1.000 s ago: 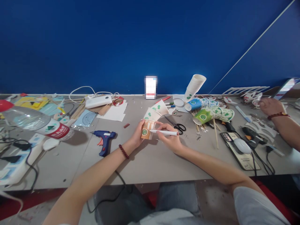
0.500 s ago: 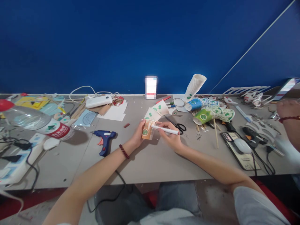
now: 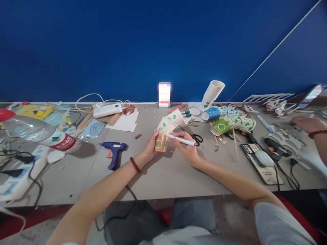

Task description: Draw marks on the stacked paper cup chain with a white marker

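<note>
At centre frame, the left hand (image 3: pixel 150 147) clasps an orange paper cup (image 3: pixel 159 144), probably light, crushable: hold near its base. The right hand (image 3: pixel 187 148) pinches a marker (image 3: pixel 182 140)

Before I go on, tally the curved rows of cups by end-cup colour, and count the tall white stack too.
Orange-ended cup row, in the left hand: 1
Blue-ended cup row: 1
Green-ended cup row: 1
Tall white cup stack: 1
Total: 4
</note>
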{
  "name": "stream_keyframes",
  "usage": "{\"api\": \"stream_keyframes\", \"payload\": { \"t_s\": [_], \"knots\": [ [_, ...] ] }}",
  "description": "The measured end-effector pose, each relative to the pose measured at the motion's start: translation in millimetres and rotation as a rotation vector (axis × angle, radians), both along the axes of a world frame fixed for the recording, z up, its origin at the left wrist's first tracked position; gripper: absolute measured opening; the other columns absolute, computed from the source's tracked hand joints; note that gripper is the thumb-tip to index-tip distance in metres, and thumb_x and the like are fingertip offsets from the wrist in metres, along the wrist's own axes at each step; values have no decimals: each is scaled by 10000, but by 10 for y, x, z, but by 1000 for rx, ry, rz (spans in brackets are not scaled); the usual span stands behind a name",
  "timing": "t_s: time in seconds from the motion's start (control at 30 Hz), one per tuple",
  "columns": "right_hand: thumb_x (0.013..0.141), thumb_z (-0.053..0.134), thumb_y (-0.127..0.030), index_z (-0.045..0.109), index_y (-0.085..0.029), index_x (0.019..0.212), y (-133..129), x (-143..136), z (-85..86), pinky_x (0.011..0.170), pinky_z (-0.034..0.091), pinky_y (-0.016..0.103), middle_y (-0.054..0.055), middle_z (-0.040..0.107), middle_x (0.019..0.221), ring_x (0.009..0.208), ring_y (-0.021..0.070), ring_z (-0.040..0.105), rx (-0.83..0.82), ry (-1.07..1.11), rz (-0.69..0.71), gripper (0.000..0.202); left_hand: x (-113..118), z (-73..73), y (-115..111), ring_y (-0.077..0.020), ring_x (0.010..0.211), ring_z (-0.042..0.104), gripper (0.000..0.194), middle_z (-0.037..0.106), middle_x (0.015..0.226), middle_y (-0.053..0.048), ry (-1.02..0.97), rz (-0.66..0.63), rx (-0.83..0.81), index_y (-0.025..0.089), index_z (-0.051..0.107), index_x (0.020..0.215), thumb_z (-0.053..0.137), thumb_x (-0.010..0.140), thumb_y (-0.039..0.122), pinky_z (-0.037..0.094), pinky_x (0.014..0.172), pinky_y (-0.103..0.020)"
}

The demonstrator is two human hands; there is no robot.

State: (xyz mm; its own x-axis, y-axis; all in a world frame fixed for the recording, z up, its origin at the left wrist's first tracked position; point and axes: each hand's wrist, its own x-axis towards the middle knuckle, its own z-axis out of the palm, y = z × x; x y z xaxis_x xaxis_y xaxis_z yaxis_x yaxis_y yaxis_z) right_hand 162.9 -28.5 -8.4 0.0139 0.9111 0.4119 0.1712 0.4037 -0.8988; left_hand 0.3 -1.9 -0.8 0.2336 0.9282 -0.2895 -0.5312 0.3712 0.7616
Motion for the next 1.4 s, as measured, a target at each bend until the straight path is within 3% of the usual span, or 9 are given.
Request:
{"api": "stream_keyframes", "payload": {
  "t_s": [0.53,1.03,1.4],
  "knots": [
    [876,651,-276,608,-248,856,-53,-3,66,877,569,398,24,706,743,1171,302,695,28,-19,86,55,-8,-13,10,-152,649,619,340,696,770,-22,41,43,-63,168,670,877,644,829,503,460,584,-255],
    [880,657,-318,614,-252,848,-74,-4,77,952,553,453,38,720,799,1183,310,683,14,-20,101,84,-17,-36,9,-179,691,639,374,710,805,-35,13,9,-34,163,673,912,643,822,525,460,632,-276],
    [884,652,-298,616,-247,903,-49,-20,78,759,598,355,52,757,883,1148,296,707,13,-26,34,65,-8,-28,11,-162,706,633,348,716,830,-40,34,22,-22,159,689,908,624,847,495,474,666,-273]
  ]
}}
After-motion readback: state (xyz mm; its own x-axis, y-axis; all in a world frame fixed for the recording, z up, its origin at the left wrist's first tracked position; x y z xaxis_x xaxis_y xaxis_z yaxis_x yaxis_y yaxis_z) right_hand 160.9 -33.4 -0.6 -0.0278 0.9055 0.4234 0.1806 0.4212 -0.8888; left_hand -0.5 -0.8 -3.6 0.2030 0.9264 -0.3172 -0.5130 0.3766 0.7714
